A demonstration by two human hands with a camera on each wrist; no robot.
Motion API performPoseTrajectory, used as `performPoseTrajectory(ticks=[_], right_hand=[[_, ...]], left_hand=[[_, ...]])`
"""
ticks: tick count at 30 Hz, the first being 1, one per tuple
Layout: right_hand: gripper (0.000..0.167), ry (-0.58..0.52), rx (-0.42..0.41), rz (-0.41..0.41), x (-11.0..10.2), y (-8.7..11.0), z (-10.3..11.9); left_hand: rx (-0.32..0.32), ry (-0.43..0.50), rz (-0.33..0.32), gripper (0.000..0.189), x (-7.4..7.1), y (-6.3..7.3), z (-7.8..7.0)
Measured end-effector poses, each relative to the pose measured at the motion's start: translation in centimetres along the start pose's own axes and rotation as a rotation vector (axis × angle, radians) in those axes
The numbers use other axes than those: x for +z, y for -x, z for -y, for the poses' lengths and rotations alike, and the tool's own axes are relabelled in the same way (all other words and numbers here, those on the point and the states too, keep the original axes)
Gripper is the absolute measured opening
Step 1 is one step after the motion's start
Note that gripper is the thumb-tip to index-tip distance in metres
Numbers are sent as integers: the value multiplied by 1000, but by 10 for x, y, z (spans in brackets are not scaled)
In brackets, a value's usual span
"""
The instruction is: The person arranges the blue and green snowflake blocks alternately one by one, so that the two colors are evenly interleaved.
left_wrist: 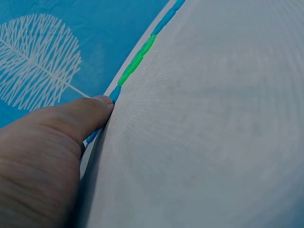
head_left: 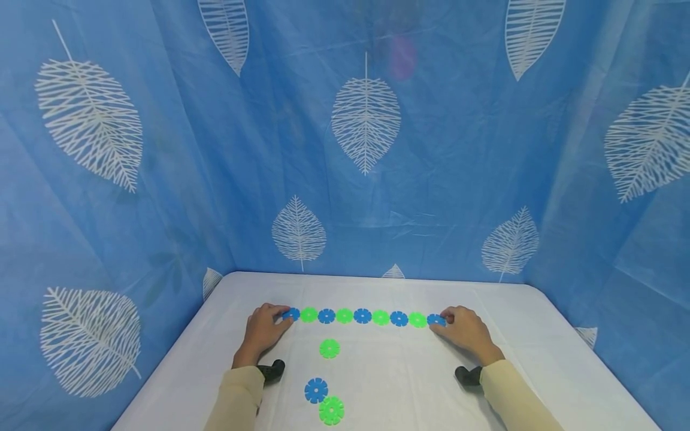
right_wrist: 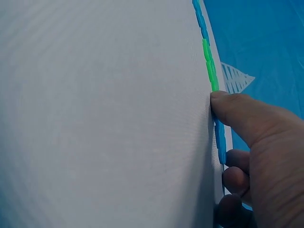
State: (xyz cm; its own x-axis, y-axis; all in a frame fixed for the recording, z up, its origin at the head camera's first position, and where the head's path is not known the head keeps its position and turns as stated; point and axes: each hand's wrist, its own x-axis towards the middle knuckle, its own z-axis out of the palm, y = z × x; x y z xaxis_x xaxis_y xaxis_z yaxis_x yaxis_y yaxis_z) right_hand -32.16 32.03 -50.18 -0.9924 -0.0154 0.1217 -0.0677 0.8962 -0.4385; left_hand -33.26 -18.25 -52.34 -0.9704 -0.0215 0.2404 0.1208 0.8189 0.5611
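A straight row of flat, notched snowflake discs, blue alternating with green, runs across the white table. My left hand point(head_left: 262, 330) holds the blue snowflake disc point(head_left: 291, 313) at the row's left end between thumb and fingers. At the other end, my right hand point(head_left: 466, 331) grips another blue snowflake disc point(head_left: 436, 320) by its edges, the thumb on the near side. Between them lie a green disc point(head_left: 344, 316), a blue disc point(head_left: 363, 316) and several more, edge to edge. Seen edge-on in the right wrist view, the gripped blue disc point(right_wrist: 220, 140) lies beyond my thumb.
Nearer to me on the table point(head_left: 399, 383) are a loose green disc point(head_left: 329, 348), a blue disc point(head_left: 316, 390) and another green disc point(head_left: 331, 411) that touches the blue one. A blue curtain point(head_left: 431, 197) with white leaf prints surrounds the table's back and sides.
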Motion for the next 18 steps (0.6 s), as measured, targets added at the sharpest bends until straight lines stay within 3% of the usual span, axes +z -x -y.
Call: performPoseTrajectory(ticks=[9, 18], right_hand=[[55, 48, -57, -87, 3, 4, 4], [41, 32, -149, -157, -3, 6, 30]], left_hand=[[-5, 2, 3, 38, -1, -1, -1], [-4, -2, 0, 39, 0, -1, -1]])
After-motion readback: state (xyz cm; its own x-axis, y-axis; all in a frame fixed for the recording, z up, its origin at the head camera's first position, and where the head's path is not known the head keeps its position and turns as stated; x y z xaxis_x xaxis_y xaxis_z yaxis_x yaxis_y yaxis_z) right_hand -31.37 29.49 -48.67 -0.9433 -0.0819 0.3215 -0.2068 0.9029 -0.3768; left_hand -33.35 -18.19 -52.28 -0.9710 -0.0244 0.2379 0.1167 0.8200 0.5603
